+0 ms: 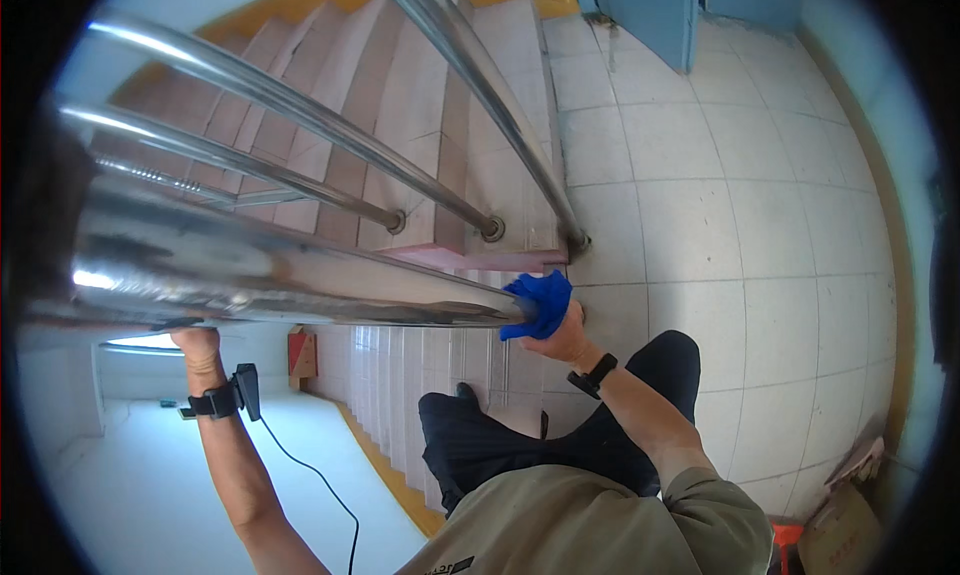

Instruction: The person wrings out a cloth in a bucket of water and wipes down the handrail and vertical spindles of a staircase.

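Note:
A thick, shiny metal handrail (270,265) runs across from the left, large and close. At its right end, my right hand (562,333) is closed on a bunched blue cloth (541,303), which wraps around the rail's end. A black band sits on that wrist. At far left, my left hand (196,341) meets the lower edge of the rail, which hides its fingers. Its wrist carries a black strap with a small device (246,390) and a dark cable (335,490).
Several thinner metal bars (290,100) stand beyond the handrail, beside tiled stairs (400,115). More steps (400,405) descend below. Pale floor tiles (700,225) lie to the right, with a blue door (650,20) at the back. A cardboard box (840,530) stands at lower right.

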A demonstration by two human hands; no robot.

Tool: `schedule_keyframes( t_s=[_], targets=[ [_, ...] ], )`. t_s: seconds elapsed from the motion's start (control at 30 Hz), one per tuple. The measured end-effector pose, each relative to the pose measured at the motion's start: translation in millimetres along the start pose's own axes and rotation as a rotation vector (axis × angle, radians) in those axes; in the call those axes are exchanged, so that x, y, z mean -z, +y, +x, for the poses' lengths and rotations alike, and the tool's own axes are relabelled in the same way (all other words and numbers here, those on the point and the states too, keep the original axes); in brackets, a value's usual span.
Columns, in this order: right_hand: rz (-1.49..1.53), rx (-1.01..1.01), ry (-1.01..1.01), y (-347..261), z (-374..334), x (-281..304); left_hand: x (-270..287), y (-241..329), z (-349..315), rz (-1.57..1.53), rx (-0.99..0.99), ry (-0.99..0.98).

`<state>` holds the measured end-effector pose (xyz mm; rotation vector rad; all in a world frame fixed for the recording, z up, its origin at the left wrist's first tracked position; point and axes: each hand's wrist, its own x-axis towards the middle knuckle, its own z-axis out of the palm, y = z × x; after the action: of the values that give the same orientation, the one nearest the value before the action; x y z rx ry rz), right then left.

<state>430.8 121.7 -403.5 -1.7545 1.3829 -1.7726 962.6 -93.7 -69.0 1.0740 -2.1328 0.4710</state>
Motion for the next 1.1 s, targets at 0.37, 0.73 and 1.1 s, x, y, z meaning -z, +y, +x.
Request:
schedule_keyframes(
  t_s=[0.37,0.73,1.1],
  targets=[
    [0.265,0.103,0.166,-105,94,8,-37,72,33,-0.35,0.028,0.068],
    [-0.039,0.214,0.081,-211,183,41,-40,145,50,-0.508,0.272,0.006],
    [0.921,0.153,-0.531,-237,292,80,-22,205,76,-0.66,0.298,-0.075]
  ],
)
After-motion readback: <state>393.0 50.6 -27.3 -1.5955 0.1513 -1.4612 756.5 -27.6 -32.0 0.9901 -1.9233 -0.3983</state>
